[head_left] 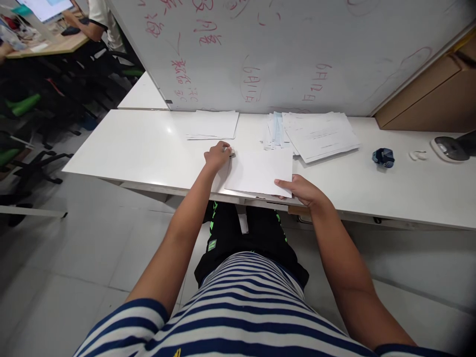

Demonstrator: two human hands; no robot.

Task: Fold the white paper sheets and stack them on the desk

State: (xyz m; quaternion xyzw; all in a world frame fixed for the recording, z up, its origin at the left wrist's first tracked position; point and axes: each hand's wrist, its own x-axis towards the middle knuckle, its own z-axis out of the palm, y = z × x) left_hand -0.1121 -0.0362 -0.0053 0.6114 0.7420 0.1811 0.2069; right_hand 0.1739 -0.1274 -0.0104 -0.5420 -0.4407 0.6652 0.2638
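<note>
A sheaf of white paper (260, 171) lies near the front edge of the white table. My right hand (303, 189) grips its lower right corner, thumb on top and fingers underneath. At the sheaf's upper left corner, my left hand (218, 155) has its fingers closed on a small dark and silvery thing (232, 153), too small to name and partly hidden by the fingertips. Behind my left hand is a flat stack of white paper (215, 124). Farther right lie fanned printed sheets (323, 134) beside some bluish slips (277, 130).
A whiteboard (290, 54) with red writing stands along the table's back edge. To the right are a dark blue patterned object (383, 157), a small white item (418, 155), a black-and-grey device (449, 148) and a cardboard box (427, 94). Another person's arm (87, 27) shows at a desk far left.
</note>
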